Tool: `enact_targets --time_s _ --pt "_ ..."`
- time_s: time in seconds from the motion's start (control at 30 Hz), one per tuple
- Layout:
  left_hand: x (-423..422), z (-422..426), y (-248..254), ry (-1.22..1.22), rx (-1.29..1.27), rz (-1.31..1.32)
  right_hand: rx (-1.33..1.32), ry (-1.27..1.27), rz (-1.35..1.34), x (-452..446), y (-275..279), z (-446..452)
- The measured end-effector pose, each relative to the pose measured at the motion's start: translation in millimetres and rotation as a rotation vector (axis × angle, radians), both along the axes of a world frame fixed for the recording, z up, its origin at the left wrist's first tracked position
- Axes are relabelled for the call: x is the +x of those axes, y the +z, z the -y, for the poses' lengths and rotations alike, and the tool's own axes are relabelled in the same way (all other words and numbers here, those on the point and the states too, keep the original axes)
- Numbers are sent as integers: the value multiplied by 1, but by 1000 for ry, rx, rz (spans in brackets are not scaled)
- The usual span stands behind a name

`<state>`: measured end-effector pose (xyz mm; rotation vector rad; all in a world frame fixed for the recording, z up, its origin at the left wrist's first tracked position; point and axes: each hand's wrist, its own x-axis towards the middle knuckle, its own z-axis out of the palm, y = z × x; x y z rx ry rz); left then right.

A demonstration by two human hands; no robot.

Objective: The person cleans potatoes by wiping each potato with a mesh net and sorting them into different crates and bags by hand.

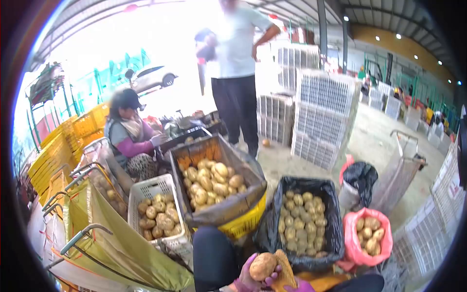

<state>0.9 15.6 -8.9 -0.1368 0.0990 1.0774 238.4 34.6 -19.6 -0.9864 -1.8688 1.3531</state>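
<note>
At the bottom middle, my left hand (247, 275), in a purple glove, is closed around a brown potato (263, 265). Right beside the potato is a tan, textured piece (285, 270) that looks like netting or cloth; I cannot tell its kind. My right hand (302, 286), also purple-gloved, is at the lower end of this piece, its fingers mostly cut off by the frame edge. Ahead of my hands, a black-lined crate (332, 214) holds many potatoes. To its right stands a pink bag (350, 231) of potatoes.
A yellow crate (243, 221) with a dark liner and a white crate (134, 214) hold more potatoes. Handled sacks (104, 233) stand at left. A seated person (129, 131) works beyond; another person (238, 48) stands behind. White crates (323, 114) are stacked at the back.
</note>
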Motion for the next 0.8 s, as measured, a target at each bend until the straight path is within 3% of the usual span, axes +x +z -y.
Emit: enact_targets --time_s 0.07,0.13,0.2,0.23,0.27,0.3,0.33,0.4,0.43,0.5,0.53,0.63,0.67,0.77,0.8 --pt "-7 -32 -43 142 -96 -238 55 -49 17 12 -15 -9" --pt "-4 -37 -74 224 -84 -317 119 -95 37 26 -35 -18" --pt "-2 -37 -103 119 151 -133 159 -151 53 38 -53 -27" --pt "6 -29 -75 80 221 -71 94 -206 59 33 -36 -22" --pt "22 -9 -50 54 27 -226 30 -261 63 28 -20 -16" --pt "34 4 -10 7 -189 -375 -197 -323 63 7 16 -2" --pt "37 2 -2 27 -71 -352 225 -322 79 -4 39 9" --pt "48 5 6 -27 14 -359 469 -160 184 -14 38 16" --pt "54 7 11 -52 58 -363 652 -200 211 -21 48 20" --pt "70 23 4 -40 163 -526 505 -227 134 -34 51 29" --pt "74 32 9 -17 345 -824 493 -276 195 -38 44 35" --pt "79 28 -7 -25 392 -1040 487 -447 140 -47 32 28" --pt "79 29 -8 28 281 -854 475 -449 145 -49 31 27" --pt "83 25 0 61 212 -861 443 -590 161 -51 33 12" --pt "86 25 4 58 174 -1035 205 -656 13 -49 34 5"
